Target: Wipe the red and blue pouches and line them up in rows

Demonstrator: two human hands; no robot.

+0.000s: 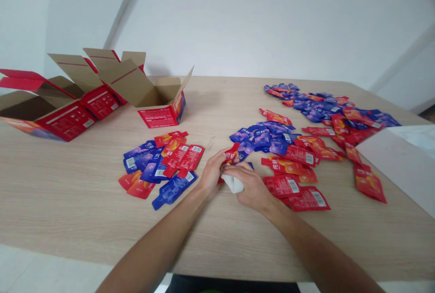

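My left hand (212,171) pinches a red sachet (231,154) and holds it just above the wooden table (84,220). My right hand (251,186) is closed round a white cloth (234,184), which it presses against the lower end of that sachet. A small heap of red, orange and blue sachets (161,164) lies just left of my hands. A much larger spread of red and blue sachets (302,148) runs from my right hand to the far right of the table.
Open red cardboard boxes stand at the back left: one nearest the centre (159,103), one beside it (98,89) and one at the left edge (37,112). A white sheet (401,161) lies over the table's right edge. White walls stand behind.
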